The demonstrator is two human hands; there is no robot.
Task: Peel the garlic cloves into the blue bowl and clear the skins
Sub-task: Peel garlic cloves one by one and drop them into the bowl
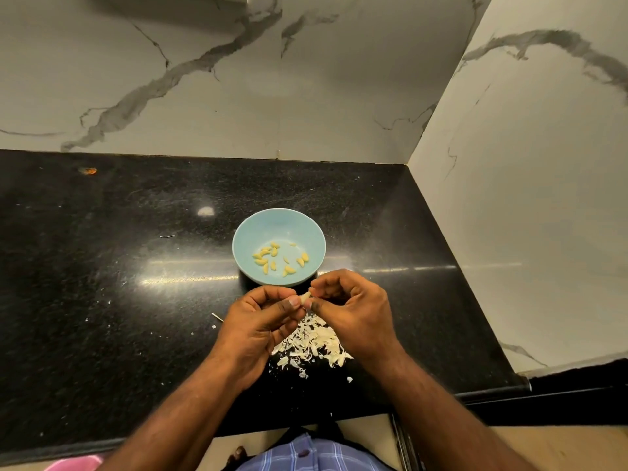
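A pale blue bowl (248, 239) stands on the black counter and holds several peeled yellowish garlic cloves (268, 258). Just in front of the bowl, my left hand (258, 324) and my right hand (353, 311) meet above the counter. Both pinch one pale garlic clove (305, 296) between thumb and fingertips. Under the hands lies a heap of white garlic skins (312, 345), partly hidden by my right hand and wrist.
The black speckled counter (136, 266) ends at marble walls behind and to the right. Small skin flakes are scattered left of the hands (214, 326). The counter's front edge runs close to my body, with a step at its right corner (523, 382).
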